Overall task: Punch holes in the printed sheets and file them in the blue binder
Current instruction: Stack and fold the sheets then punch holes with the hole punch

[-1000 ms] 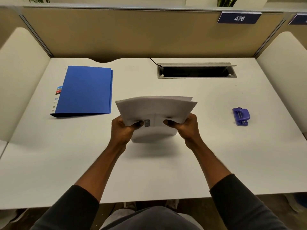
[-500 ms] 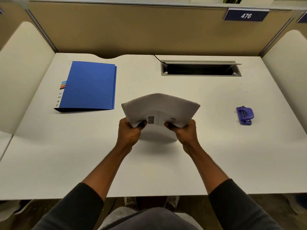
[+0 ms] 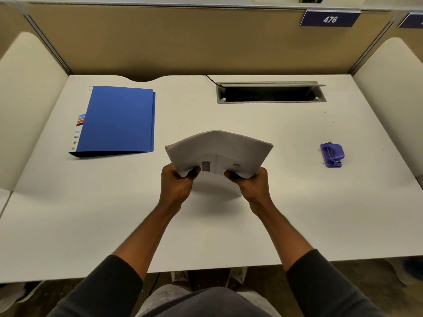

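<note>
White worktop (image 3: 68, 236), cubicle setting, tan partition panels behind and cream side dividers left and right. Near edge runs across the bottom of view, person's lap and shoes below it, dark sleeves crossing the edge. Broad bare stretch of worktop between near edge and the hands, both sides.

Left hand (image 3: 175, 183) and right hand (image 3: 253, 185) both closed on the near edge of the printed sheets (image 3: 219, 152), thumbs on top, fingers under. Stack is raised off the worktop at centre, bowed upward in an arch, far edge up, small grey print marks near the thumbs. Shadow lies on the worktop just under it.

Purple hole punch (image 3: 332, 154) sits to the right, well apart from the sheets, near the right divider, open worktop all round it. Blue binder (image 3: 119, 118) lies flat and shut at far left, spine label strip on its left side, well apart from the sheets, clear gap between.

Farther back: grey cable tray slot (image 3: 271, 92) recessed in the worktop, flap open, a black cable (image 3: 211, 80) running to the back edge. Curved cutout in back edge, left of centre. Number plate "476" (image 3: 330, 19) on the partition top right.
</note>
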